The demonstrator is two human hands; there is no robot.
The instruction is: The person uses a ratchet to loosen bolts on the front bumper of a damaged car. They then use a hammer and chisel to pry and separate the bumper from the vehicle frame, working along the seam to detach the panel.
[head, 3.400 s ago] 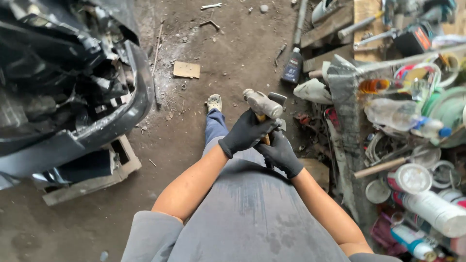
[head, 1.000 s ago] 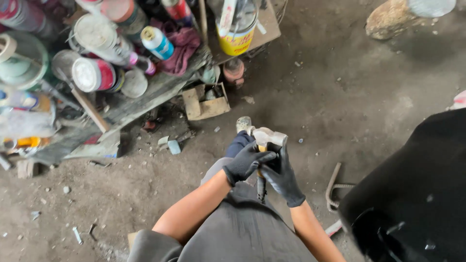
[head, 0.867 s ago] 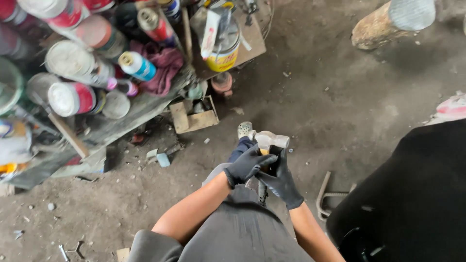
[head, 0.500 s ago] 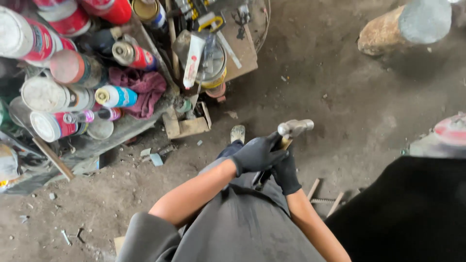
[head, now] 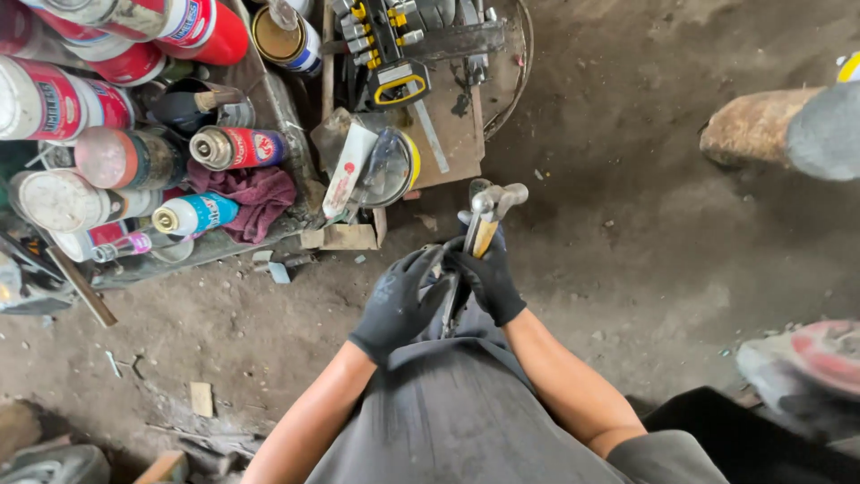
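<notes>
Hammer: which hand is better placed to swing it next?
Right, probably. The right hand is wrapped round the wooden handle just below the steel head of the hammer. The left hand sits lower beside it, on a dark flat piece, its grip unclear.

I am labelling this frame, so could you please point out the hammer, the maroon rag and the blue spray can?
hammer (head: 498, 201): head view, on its metal head.
maroon rag (head: 260, 195): head view, on its crumpled middle.
blue spray can (head: 195, 215): head view, on the can's body.
</notes>
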